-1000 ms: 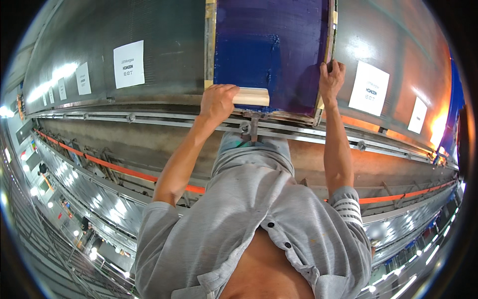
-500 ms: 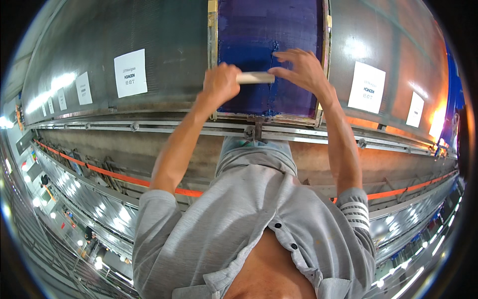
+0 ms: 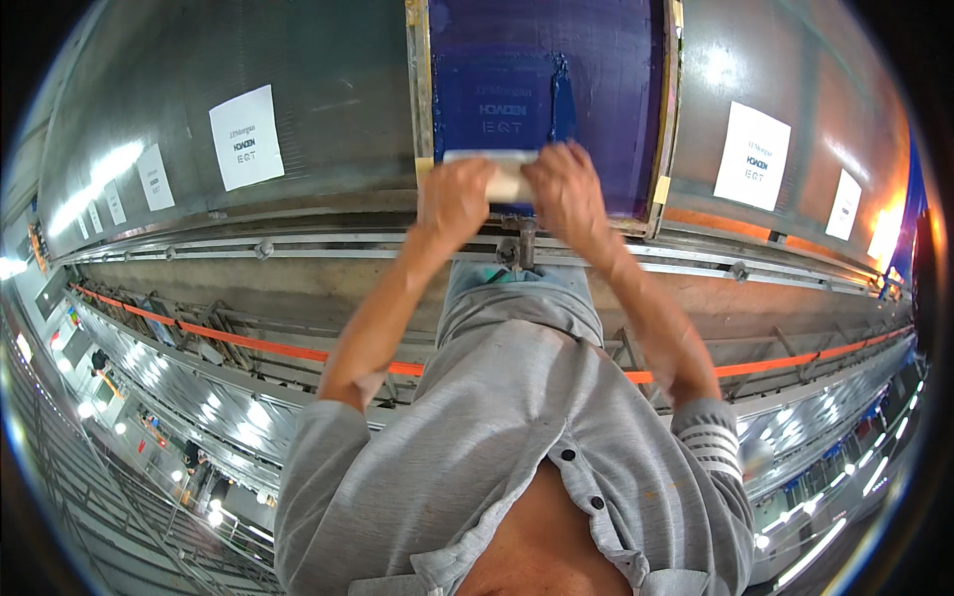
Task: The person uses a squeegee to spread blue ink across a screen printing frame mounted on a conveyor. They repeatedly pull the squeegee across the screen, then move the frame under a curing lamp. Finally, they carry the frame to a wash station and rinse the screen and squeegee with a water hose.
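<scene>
Stretching both ways before us: dark table (image 3: pixel 328 60). On it, framed screen (image 3: pixel 616 89). Squeegee (image 3: pixel 511 183) over screen's near end, long axis sideways, straight between our hands, neither nearer. Left hand (image 3: pixel 455 199) wrapped round left end, right hand (image 3: pixel 566 194), blurred, round right; our fingers curled tight on it. Ink streak (image 3: pixel 563 104) just beyond right knuckles.

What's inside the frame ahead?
A purple-blue sheet with a dark blue streak, and a pale bar held by left hand and right hand. The sheet and bar cover what's beneath.
</scene>
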